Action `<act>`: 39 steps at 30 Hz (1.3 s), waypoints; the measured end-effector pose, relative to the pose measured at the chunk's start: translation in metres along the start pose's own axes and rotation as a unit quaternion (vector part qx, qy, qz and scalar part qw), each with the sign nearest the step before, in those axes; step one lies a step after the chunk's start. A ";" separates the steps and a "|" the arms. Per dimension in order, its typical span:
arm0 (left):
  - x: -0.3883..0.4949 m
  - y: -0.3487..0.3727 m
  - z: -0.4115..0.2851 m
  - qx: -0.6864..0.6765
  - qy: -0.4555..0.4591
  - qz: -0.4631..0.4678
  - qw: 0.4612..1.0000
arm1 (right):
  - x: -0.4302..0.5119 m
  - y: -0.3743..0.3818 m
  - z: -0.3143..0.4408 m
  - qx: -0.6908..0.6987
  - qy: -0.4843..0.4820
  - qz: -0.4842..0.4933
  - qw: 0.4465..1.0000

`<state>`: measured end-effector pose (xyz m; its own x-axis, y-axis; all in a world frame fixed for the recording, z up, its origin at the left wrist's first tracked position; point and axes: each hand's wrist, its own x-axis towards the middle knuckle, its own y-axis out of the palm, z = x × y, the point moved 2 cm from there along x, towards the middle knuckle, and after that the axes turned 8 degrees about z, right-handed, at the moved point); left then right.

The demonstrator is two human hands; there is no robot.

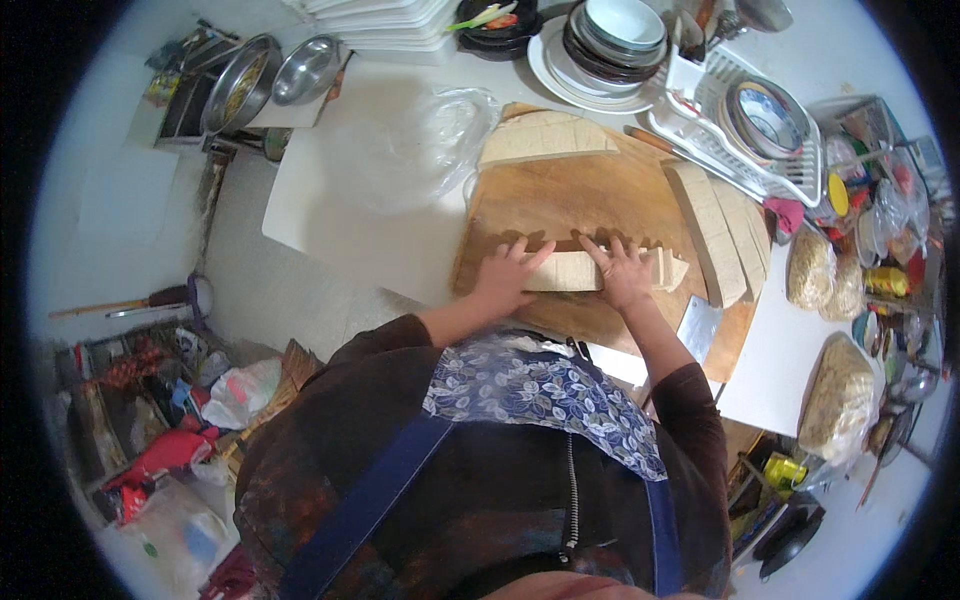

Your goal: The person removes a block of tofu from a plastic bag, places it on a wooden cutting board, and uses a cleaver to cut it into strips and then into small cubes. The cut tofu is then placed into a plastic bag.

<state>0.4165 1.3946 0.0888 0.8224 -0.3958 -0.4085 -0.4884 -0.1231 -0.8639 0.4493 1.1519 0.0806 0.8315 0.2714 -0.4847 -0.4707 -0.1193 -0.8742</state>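
A long pale block, seemingly tofu or dough, cut crosswise into slices (568,271), lies on a wooden cutting board (555,199). My left hand (510,274) presses on its left end, and my right hand (622,270) rests over its right part, fingers spread on the far side. A few slices lean at the right end. Another cut pale slab (546,139) lies at the board's far edge, and longer pale strips (709,232) lie at its right. A cleaver's metal blade (699,328) rests on the board near my right forearm.
A clear plastic bag (457,142) lies on the white table (322,187) left of the board. Stacked bowls and plates (619,45) and a white dish rack (806,176) stand beyond it. Bagged food (836,397) sits at the right. A knife or tool with a wooden handle (649,139) lies by the rack.
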 end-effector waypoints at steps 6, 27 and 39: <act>0.010 0.014 0.009 -0.110 -0.003 -0.028 0.994 | -0.010 0.008 0.003 0.027 0.000 -0.015 1.000; 0.028 -0.186 0.330 -0.626 -0.060 0.006 0.778 | 0.204 -0.240 0.189 0.158 -0.121 -0.052 0.979; 0.035 -0.142 0.394 -0.573 -0.169 -0.037 0.801 | 0.304 -0.189 0.256 0.102 -0.103 0.045 0.988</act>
<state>0.6292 1.7564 0.0812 0.7990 -0.1037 -0.5923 -0.2226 -0.9661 -0.1311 0.7154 1.5019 0.1055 0.7162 0.4593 -0.5254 -0.6064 0.0371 -0.7943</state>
